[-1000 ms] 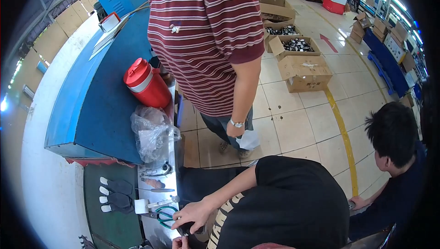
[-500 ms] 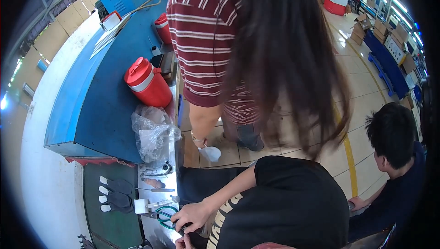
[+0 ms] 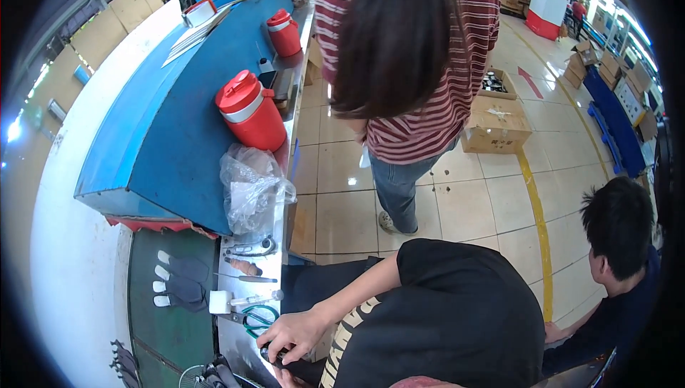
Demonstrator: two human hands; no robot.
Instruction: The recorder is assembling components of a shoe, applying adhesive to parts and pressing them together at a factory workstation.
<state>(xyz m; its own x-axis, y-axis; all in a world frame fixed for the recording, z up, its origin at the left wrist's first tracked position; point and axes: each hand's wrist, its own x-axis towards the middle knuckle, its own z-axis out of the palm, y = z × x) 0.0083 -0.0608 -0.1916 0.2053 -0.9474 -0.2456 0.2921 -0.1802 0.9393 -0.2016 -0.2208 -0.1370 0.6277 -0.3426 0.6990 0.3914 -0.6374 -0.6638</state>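
My right hand is curled round a small dark object at the near edge of the metal bench; its kind is hidden by the fingers. Just below, the fingertips of my left hand press against the same object, the rest of that hand cut off by the lower edge. Beside them lie green-handled scissors, a clear tube-like tool, a white block and a thin grey-handled tool. Farther along rest a brownish piece and a grey cutter-like tool.
Black pieces with white ends lie on a green surface. A plastic bag and red jugs stand along the bench. A person in a striped shirt stands ahead near a cardboard box; another person sits at right.
The person in the striped shirt has moved farther off and right, so the cardboard box now shows. My view has shifted slightly. My right hand stays over the dark object, its fingers a little more curled.
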